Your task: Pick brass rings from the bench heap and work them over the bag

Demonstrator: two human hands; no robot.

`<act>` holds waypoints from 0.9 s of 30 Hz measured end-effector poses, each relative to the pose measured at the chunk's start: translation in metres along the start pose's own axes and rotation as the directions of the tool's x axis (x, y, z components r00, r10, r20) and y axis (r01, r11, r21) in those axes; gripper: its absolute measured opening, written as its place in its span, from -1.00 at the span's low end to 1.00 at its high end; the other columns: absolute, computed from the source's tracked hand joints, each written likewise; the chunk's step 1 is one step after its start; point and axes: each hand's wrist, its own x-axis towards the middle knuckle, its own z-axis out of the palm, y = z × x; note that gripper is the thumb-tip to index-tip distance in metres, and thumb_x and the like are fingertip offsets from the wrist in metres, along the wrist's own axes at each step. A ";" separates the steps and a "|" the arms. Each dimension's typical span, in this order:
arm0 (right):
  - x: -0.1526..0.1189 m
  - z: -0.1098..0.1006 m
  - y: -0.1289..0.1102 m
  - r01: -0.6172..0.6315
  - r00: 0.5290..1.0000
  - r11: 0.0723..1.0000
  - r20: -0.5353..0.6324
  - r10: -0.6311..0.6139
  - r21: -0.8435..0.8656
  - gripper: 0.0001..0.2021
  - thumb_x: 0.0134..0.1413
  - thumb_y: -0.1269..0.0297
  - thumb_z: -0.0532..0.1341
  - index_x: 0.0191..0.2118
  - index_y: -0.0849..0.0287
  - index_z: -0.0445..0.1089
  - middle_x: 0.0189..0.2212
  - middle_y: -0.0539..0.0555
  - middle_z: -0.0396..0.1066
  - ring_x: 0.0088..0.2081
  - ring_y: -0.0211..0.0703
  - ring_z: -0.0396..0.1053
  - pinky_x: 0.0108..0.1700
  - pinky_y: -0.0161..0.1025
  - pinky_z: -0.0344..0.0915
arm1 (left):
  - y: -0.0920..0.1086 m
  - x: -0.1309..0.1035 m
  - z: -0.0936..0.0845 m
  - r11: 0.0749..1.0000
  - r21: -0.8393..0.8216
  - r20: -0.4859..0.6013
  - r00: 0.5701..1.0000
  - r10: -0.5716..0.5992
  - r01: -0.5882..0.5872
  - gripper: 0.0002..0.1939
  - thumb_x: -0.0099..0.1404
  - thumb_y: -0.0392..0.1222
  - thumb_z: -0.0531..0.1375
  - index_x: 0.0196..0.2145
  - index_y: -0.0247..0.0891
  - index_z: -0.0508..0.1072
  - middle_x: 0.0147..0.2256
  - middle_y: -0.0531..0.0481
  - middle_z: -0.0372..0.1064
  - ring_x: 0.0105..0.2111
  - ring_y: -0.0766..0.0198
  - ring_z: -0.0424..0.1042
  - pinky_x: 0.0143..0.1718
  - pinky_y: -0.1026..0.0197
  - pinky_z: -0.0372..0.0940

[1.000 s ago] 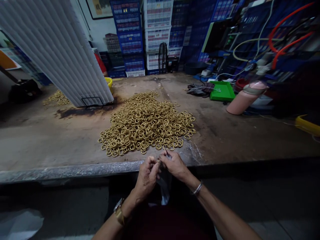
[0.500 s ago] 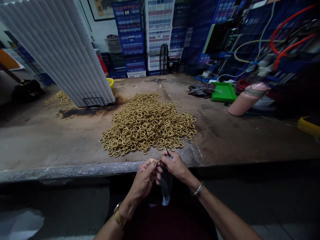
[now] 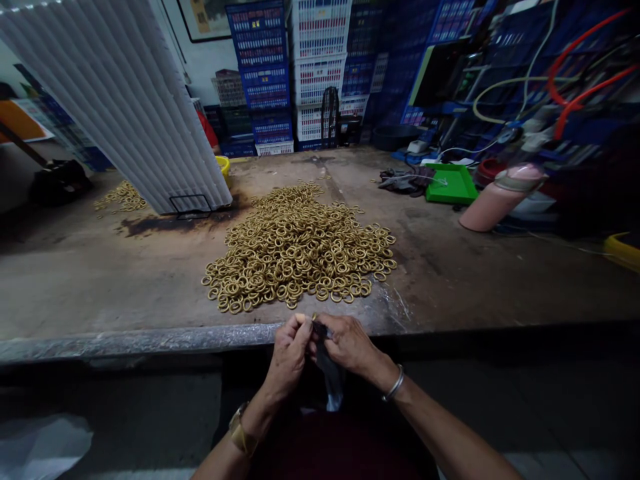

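Note:
Both my hands meet just in front of the table's near edge. Between the thumb and fingers of my left hand (image 3: 289,351) is a small brass-coloured ring (image 3: 314,317), only a bit of it showing. My right hand (image 3: 353,345) is closed beside it, its fingers around a slim dark tool (image 3: 323,329) whose kind I cannot make out. The fingertips of both hands almost touch. Below them hangs a greyish strip, perhaps cloth (image 3: 333,390). Just beyond my hands lies a large heap of brass-coloured rings (image 3: 300,247).
A tall stack of white corrugated sheets (image 3: 125,100) leans in a wire stand at left, with more rings (image 3: 120,198) behind. To the right are a green tray (image 3: 451,184), a pink bottle (image 3: 493,207) and hoses. Stacked crates (image 3: 320,60) line the back.
My right hand has turned, and the dark tool's tip that pointed up above its fingers has swung down toward the left fingertips. My left hand stays nearly in place with the ring.

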 end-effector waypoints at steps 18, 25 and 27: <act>0.010 -0.005 0.018 -0.231 0.973 0.956 -0.039 0.227 -0.181 -0.74 -0.01 0.39 0.03 -0.17 0.13 0.32 -0.37 0.06 0.43 -0.35 -0.21 0.34 -0.38 -0.35 0.02 | 0.011 -0.013 0.005 0.985 -0.148 0.115 0.990 -0.077 0.093 -0.72 0.16 0.01 0.12 -0.43 -0.30 0.30 -0.56 0.10 0.22 -0.66 0.47 0.19 -0.58 0.36 0.19; 0.030 -0.006 0.022 -0.315 0.939 0.918 -0.222 0.263 -0.243 -0.77 0.04 0.32 0.04 -0.15 0.11 0.29 -0.34 0.06 0.44 -0.30 -0.17 0.36 -0.34 -0.34 0.05 | 0.005 -0.005 0.001 0.896 -0.413 0.079 0.987 -0.141 0.161 -0.79 0.10 -0.13 0.21 -0.45 -0.36 0.34 -0.35 -0.11 0.36 -0.42 0.30 0.36 -0.53 0.33 0.24; 0.036 -0.004 0.019 -0.328 0.937 0.906 -0.214 0.276 -0.267 -0.78 0.06 0.29 0.05 -0.14 0.09 0.27 -0.29 0.06 0.44 -0.27 -0.17 0.36 -0.34 -0.33 0.05 | 0.004 -0.003 -0.002 0.871 -0.461 0.075 0.985 -0.153 0.170 -0.80 0.10 -0.15 0.21 -0.46 -0.35 0.32 -0.38 -0.10 0.36 -0.45 0.30 0.36 -0.55 0.33 0.24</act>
